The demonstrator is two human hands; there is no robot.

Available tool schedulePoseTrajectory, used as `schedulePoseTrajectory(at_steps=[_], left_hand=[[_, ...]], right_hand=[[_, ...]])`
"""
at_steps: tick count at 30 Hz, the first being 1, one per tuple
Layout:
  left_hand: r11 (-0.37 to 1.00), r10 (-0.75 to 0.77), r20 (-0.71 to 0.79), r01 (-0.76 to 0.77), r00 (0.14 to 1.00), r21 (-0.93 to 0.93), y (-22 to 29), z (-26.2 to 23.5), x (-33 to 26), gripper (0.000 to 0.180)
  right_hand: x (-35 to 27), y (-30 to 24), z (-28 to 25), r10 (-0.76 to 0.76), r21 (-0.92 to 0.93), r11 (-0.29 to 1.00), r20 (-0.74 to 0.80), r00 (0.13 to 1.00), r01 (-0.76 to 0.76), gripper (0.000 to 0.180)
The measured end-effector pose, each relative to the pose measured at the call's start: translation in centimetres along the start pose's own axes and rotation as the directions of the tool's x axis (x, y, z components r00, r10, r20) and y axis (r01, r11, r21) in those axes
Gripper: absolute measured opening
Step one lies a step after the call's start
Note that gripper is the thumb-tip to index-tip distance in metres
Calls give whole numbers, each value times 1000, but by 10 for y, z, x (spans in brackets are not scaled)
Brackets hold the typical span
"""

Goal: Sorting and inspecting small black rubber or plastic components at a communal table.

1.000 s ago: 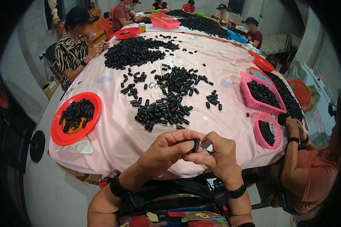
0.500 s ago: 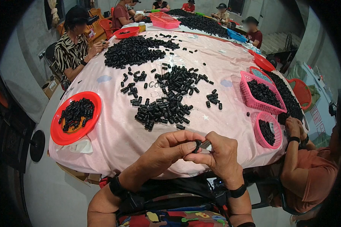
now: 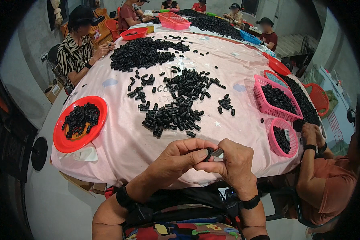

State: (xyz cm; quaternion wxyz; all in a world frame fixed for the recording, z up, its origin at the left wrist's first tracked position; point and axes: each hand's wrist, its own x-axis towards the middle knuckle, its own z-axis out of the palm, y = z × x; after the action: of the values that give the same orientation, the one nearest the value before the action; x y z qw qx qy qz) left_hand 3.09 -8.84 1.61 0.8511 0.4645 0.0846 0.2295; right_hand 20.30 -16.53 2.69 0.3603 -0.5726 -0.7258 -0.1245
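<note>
Left hand (image 3: 186,156): thumb and fingers pinched on small black cylindrical piece (image 3: 209,154), above near edge of pink patterned cloth (image 3: 128,150). Fingers cover most of piece. Right hand (image 3: 235,163): curled tight around flat grey blade-like piece (image 3: 218,153), rear end hidden in grip; whether tip touches black piece, can't tell. Loose pile of black cylindrical pieces (image 3: 174,116) beyond hands, lower ones buried. Co-worker at right (image 3: 332,184) partly cut off.
</note>
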Motion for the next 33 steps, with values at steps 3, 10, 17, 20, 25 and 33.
schedulePoseTrajectory(at_steps=[3,10,17,20,25,33], left_hand=[[1000,-3,-6,3,1000,-15,-1,0,0,31],[1000,16,-10,-16,1000,8,-3,-1,1,29],[999,18,-13,-18,1000,-32,-4,-1,0,28],[999,12,-37,-13,999,-33,-3,1,0,28],[997,15,-27,-17,1000,-71,0,4,-1,29],[988,-4,-39,-2,999,-153,0,0,-1,32]], right_hand=[[1,0,1,-22,-20,1000,-5,1000,22,55],[0,1,1,-25,-27,999,5,1000,25,55],[0,2,1,-27,1,1000,4,1000,27,52],[0,1,3,-38,43,998,19,999,38,51],[-2,1,-1,-17,81,997,26,1000,15,50],[2,-4,-20,159,452,867,149,976,-210,21]])
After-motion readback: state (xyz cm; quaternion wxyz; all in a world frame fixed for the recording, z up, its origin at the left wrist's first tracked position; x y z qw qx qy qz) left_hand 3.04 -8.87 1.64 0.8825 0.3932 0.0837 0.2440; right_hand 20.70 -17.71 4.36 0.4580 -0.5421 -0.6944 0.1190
